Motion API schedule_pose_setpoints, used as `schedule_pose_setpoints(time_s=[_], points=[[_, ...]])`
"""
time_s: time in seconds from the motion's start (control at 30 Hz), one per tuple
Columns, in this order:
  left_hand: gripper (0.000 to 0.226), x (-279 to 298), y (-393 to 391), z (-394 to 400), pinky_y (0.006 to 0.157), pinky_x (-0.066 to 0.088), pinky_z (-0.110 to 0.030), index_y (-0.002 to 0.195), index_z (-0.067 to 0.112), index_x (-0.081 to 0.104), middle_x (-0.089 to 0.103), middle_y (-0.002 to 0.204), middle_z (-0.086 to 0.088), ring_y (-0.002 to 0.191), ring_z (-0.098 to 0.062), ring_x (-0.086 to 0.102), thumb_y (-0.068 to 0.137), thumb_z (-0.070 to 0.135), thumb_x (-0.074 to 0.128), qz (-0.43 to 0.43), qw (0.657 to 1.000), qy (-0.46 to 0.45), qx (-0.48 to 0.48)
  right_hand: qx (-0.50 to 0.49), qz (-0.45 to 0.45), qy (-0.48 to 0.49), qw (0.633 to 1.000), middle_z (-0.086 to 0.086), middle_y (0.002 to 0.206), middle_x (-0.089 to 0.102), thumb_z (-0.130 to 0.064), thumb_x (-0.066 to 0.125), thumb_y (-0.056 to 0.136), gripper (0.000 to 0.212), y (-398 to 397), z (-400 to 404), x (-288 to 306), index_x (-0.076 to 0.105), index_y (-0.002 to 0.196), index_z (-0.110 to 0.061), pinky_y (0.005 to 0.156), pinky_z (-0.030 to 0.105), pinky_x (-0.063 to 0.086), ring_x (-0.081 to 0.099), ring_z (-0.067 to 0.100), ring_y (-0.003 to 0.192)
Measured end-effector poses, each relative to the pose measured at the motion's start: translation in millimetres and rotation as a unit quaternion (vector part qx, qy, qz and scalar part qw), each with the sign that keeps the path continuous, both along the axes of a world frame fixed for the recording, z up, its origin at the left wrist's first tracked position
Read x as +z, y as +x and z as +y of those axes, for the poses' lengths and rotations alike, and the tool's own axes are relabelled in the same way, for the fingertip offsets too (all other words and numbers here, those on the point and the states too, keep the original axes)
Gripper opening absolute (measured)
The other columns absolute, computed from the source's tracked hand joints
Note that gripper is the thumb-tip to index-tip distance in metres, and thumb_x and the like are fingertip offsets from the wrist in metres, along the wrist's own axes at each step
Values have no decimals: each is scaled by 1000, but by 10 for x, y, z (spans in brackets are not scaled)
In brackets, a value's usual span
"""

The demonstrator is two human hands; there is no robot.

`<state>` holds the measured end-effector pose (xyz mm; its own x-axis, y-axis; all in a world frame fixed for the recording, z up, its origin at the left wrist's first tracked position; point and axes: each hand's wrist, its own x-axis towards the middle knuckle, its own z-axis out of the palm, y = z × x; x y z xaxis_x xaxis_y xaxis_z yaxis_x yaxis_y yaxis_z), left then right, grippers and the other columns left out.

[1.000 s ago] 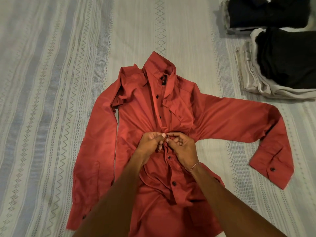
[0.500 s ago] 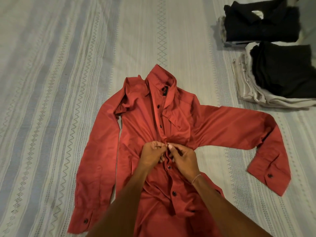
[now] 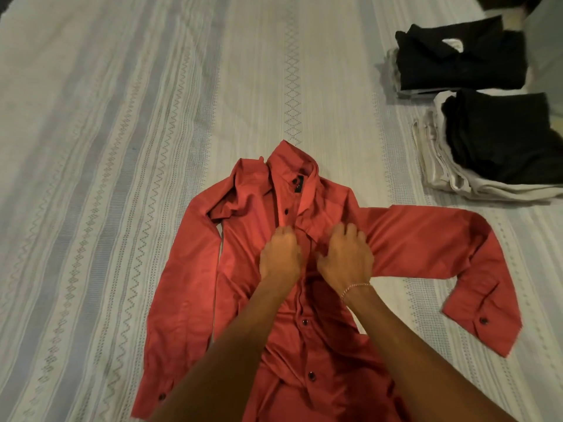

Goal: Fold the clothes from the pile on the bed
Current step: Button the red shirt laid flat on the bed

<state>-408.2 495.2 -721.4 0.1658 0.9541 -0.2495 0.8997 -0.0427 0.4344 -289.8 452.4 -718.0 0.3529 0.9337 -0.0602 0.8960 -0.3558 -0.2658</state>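
On striped bed (image 3: 128, 123) — one red shirt (image 3: 243, 269), two hands, two folded stacks.

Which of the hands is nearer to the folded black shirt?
Right. The right hand lies on the red shirt, nearer the folded black shirt; the left hand is farther left.

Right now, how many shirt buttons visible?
7 on the red shirt: collar, upper placket, two lower placket, hem, both cuffs. Hands may hide more.

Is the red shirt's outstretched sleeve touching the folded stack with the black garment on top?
Apart. The head view shows striped bedsheet between the red shirt sleeve and the folded stack.
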Motion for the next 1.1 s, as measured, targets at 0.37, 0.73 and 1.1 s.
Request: schedule_pose_setpoints(time_s=[0.37,0.73,1.1], points=[[20,-209,-286,198,65,58,-34,67,7,68,69,67,-11,64,-25,69,77,11,85,-125,970,-119,173,28,43,-164,985,13,111,65,-35,66,91,29,273,245,-8,63,107,-11,81,37,53,66,35,101],[18,-218,-339,270,46,49,-20,67,9,70,67,57,-11,42,-7,57,78,2,82,-274,926,-182,185,75,28,-33,996,12,102,67,-52,58,90,45,-126,756,-135,58,105,-9,71,39,52,68,35,89],[8,-234,-333,411,67,56,-38,89,-5,73,69,72,-20,58,-23,62,87,3,74,-318,902,-220,192,-193,464,99,859,4,65,72,-12,64,94,28,-98,1513,145,68,67,-13,69,29,61,73,18,59]])
